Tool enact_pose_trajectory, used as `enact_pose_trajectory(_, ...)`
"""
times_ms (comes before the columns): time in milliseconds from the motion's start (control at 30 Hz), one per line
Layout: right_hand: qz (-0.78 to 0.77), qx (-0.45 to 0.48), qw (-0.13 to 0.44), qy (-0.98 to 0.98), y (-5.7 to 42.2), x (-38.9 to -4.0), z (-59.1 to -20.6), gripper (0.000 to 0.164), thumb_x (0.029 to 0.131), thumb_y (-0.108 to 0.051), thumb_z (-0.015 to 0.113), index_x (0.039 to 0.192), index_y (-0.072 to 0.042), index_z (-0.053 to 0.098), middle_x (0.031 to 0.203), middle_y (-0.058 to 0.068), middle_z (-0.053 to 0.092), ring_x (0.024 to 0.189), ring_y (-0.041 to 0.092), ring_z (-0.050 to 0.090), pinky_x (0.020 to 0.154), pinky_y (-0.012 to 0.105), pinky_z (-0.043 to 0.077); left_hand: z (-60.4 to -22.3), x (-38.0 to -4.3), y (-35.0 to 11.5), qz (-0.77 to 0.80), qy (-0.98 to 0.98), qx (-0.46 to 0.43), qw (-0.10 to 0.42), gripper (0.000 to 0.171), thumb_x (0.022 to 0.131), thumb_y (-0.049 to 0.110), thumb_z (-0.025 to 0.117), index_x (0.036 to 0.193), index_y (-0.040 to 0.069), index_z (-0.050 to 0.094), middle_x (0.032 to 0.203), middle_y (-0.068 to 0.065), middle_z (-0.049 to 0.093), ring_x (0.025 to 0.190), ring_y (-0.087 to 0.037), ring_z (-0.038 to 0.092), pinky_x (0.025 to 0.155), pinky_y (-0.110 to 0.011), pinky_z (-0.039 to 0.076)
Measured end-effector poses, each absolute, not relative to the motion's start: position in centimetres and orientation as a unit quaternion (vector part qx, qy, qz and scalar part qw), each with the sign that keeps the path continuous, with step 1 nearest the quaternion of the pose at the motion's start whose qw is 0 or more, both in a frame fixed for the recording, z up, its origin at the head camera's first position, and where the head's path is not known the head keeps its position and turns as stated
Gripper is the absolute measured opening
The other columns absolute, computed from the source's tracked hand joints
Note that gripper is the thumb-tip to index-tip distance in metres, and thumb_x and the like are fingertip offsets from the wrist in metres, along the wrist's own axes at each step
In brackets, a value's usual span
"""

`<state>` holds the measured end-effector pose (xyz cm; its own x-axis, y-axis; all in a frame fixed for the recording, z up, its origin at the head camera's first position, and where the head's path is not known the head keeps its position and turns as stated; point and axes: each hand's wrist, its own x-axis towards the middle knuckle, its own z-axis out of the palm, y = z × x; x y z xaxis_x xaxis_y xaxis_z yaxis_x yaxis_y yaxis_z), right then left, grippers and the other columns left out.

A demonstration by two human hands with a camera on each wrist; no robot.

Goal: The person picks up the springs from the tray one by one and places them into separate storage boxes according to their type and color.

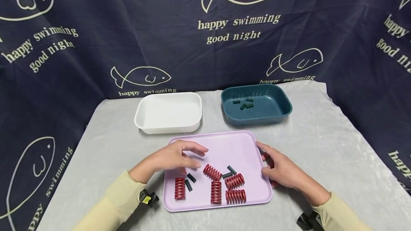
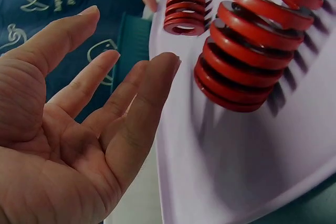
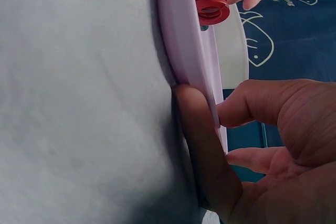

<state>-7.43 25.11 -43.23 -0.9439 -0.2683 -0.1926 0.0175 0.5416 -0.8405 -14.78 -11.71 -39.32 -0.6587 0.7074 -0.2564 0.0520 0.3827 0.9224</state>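
A lilac tray [image 1: 221, 145] lies on the table, bearing several thick red coil springs [image 1: 216, 191] and several small dark springs [image 1: 188, 184]. Above its left part hovers my left hand [image 1: 176, 155], fingers spread and loosely bent around nothing. The left wrist view has that hand [image 2: 100, 129] beside a large red spring [image 2: 247, 51], apart from it. My right hand [image 1: 284, 170] pinches the tray's right rim. From the right wrist, its thumb lies at the inner side of the rim and a finger [image 3: 202, 135] presses the outer side, low by the tablecloth.
Behind the tray, a white bin [image 1: 168, 113] with no springs visible in it stands at left. To the right is a teal bin [image 1: 257, 120] with several small dark green springs [image 1: 248, 106] inside. A grey cloth [image 1: 321, 134] covers the table; a navy curtain [image 1: 179, 45] hangs behind.
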Motion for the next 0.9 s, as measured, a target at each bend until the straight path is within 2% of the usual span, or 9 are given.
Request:
enact_pose_trajectory(167,-0.472,-0.076,0.147,0.866,25.1,-7.5,-43.2,0.087,0.081,0.011,0.065,0.160,-0.002,0.030,0.110,0.018,0.052,0.063,0.022,0.058,0.040,0.037,0.055,-39.8,-14.9,-11.0,0.483,0.764,0.265,0.336,0.051,0.089,0.013,0.082,0.136,0.003,0.066,0.126,-0.016,0.069,0.090,-0.019,0.073,0.065,-0.040,0.063)
enact_pose_trajectory(333,-0.469,-0.075,0.146,0.868,25.1,-7.5,-43.2,0.087,0.081,0.011,0.065,0.160,-0.002,0.031,0.109,0.018,0.052,0.063,0.022,0.057,0.040,0.037,0.055,-40.1,-15.0,-10.6,0.465,0.773,0.278,0.330,0.049,0.087,0.014,0.083,0.133,0.003,0.068,0.125,-0.013,0.070,0.093,-0.015,0.072,0.071,-0.028,0.060)
enact_pose_trajectory(433,-0.469,-0.075,0.144,0.868,25.1,-7.5,-43.3,0.087,0.081,0.011,0.065,0.160,-0.003,0.031,0.109,0.018,0.052,0.064,0.022,0.057,0.040,0.037,0.055,-40.3,-15.1,-10.3,0.452,0.779,0.280,0.332,0.049,0.086,0.014,0.084,0.132,0.005,0.069,0.126,-0.010,0.071,0.086,-0.014,0.072,0.069,-0.024,0.058)
enact_pose_trajectory(500,-0.469,-0.076,0.143,0.868,25.1,-7.4,-43.3,0.087,0.081,0.010,0.065,0.160,-0.003,0.031,0.109,0.018,0.052,0.064,0.022,0.057,0.040,0.037,0.055,-40.4,-15.0,-10.0,0.446,0.781,0.277,0.339,0.049,0.085,0.013,0.086,0.131,0.007,0.070,0.126,-0.008,0.071,0.076,-0.015,0.071,0.064,-0.025,0.058)
enact_pose_trajectory(667,-0.473,-0.077,0.143,0.866,25.1,-7.4,-43.3,0.086,0.081,0.011,0.065,0.160,-0.002,0.031,0.109,0.018,0.053,0.064,0.022,0.058,0.040,0.037,0.055,-40.8,-14.8,-9.3,0.442,0.781,0.271,0.348,0.049,0.080,0.008,0.087,0.127,0.011,0.073,0.123,-0.002,0.072,0.066,-0.016,0.068,0.060,-0.026,0.058)
enact_pose_trajectory(900,-0.474,-0.072,0.148,0.865,25.0,-7.4,-43.2,0.087,0.081,0.010,0.066,0.160,-0.002,0.031,0.110,0.018,0.052,0.064,0.023,0.057,0.040,0.037,0.055,-41.5,-14.2,-8.5,0.424,0.801,0.268,0.328,0.041,0.076,0.001,0.089,0.114,0.012,0.079,0.100,0.002,0.077,0.066,-0.012,0.070,0.064,-0.025,0.060)
